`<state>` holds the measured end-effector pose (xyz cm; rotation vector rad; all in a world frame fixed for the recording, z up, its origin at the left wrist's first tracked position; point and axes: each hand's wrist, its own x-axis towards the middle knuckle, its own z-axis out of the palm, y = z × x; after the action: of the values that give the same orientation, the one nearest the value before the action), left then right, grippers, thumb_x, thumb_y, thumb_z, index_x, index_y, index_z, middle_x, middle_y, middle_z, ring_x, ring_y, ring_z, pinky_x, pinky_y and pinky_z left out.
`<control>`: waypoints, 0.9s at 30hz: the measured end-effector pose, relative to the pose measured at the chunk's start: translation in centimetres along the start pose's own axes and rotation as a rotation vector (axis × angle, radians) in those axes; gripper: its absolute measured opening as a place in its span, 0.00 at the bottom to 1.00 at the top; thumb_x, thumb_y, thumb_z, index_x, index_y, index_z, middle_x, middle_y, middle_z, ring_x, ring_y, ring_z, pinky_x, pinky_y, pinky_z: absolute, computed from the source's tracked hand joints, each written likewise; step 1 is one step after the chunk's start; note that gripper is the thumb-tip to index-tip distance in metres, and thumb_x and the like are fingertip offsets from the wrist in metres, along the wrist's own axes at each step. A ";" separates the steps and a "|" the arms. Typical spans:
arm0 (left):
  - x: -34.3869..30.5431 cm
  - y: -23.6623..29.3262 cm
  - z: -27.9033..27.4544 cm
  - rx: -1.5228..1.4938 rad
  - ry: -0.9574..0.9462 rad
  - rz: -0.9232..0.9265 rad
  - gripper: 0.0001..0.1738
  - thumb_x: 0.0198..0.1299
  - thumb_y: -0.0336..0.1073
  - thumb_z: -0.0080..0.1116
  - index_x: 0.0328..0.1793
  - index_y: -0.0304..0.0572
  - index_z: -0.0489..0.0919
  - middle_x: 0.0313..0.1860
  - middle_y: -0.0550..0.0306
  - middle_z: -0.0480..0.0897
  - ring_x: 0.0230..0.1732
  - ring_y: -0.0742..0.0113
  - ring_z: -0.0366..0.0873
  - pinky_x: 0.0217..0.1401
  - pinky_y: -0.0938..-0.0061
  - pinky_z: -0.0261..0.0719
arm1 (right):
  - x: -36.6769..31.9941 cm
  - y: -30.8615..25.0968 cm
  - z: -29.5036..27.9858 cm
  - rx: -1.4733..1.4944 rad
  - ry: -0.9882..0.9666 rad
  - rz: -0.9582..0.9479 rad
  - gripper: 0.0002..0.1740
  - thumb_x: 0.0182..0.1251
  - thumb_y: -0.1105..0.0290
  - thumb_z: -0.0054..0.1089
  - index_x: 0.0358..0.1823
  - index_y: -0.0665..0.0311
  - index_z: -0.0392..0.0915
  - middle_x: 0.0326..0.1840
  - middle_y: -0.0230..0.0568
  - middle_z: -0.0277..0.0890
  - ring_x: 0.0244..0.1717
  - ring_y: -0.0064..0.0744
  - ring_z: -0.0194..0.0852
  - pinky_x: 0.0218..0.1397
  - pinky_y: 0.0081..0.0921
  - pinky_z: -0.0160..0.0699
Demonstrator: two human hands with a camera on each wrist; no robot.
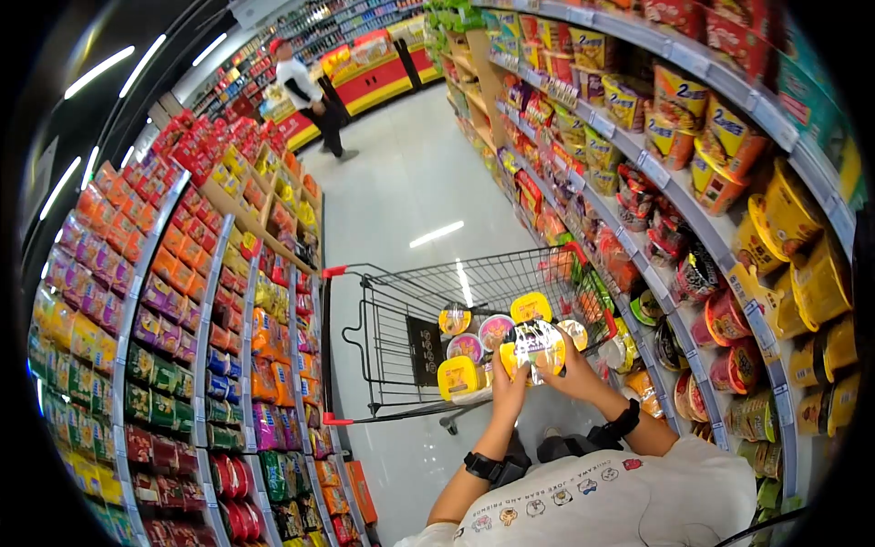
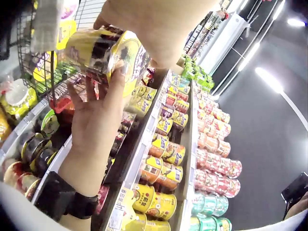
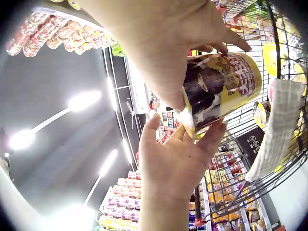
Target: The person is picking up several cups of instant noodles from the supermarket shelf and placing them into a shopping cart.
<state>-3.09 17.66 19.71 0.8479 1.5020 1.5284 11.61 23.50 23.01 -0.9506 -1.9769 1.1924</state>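
Observation:
An instant noodle tub (image 1: 533,346) is held between both hands over the shopping cart. It is yellow with dark print and wrapped in glossy plastic; in the right wrist view the tub (image 3: 224,86) lies tilted on its side. My left hand (image 1: 509,385) grips its left side. On the opposite side my right hand (image 1: 572,372) grips it, and in the left wrist view the right hand's thumb (image 2: 115,84) presses on the lid's edge. Below, in the cart (image 1: 410,305), are several noodle tubs, among them a yellow one (image 1: 458,376) and a pink-lidded one (image 1: 497,331).
Shelves of noodle tubs (image 1: 729,137) rise close on the right. On the left stand shelves of bagged noodles (image 1: 164,319). A person (image 1: 305,96) is at the far end of the aisle, near a red and yellow counter (image 1: 374,82). Tiled floor (image 1: 392,191) runs between.

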 end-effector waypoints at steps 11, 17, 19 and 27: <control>16.3 -7.4 -10.1 -0.389 -0.012 -0.513 0.31 0.58 0.35 0.51 0.68 0.50 0.54 0.53 0.55 0.70 0.48 0.64 0.72 0.43 0.72 0.75 | 16.5 13.0 12.4 0.162 -0.152 0.534 0.42 0.62 0.61 0.56 0.70 0.59 0.39 0.57 0.45 0.65 0.52 0.35 0.68 0.48 0.27 0.71; 23.3 -13.6 -15.1 -0.330 0.061 -0.647 0.31 0.59 0.34 0.50 0.67 0.56 0.52 0.55 0.57 0.67 0.52 0.64 0.69 0.49 0.66 0.72 | 23.2 15.2 20.0 0.671 -0.074 0.984 0.37 0.64 0.61 0.51 0.70 0.46 0.41 0.52 0.40 0.65 0.48 0.34 0.69 0.38 0.34 0.75; 25.0 -14.7 -16.9 -0.564 0.070 -0.706 0.29 0.59 0.34 0.48 0.66 0.55 0.54 0.55 0.55 0.68 0.53 0.60 0.71 0.50 0.66 0.74 | 24.9 15.1 22.2 0.684 -0.021 1.033 0.39 0.62 0.61 0.53 0.70 0.44 0.41 0.53 0.40 0.64 0.50 0.37 0.68 0.38 0.37 0.74; 28.9 -17.8 -22.2 -0.882 0.051 -0.711 0.22 0.59 0.43 0.49 0.59 0.49 0.65 0.57 0.58 0.69 0.57 0.59 0.67 0.58 0.62 0.66 | 30.3 11.9 25.1 0.477 -0.251 0.870 0.32 0.66 0.53 0.47 0.67 0.54 0.52 0.64 0.42 0.57 0.64 0.37 0.55 0.58 0.41 0.62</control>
<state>-34.10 32.81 -1.63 -0.2287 0.8378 1.4208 -21.84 41.24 6.95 -1.4979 -1.3135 2.2188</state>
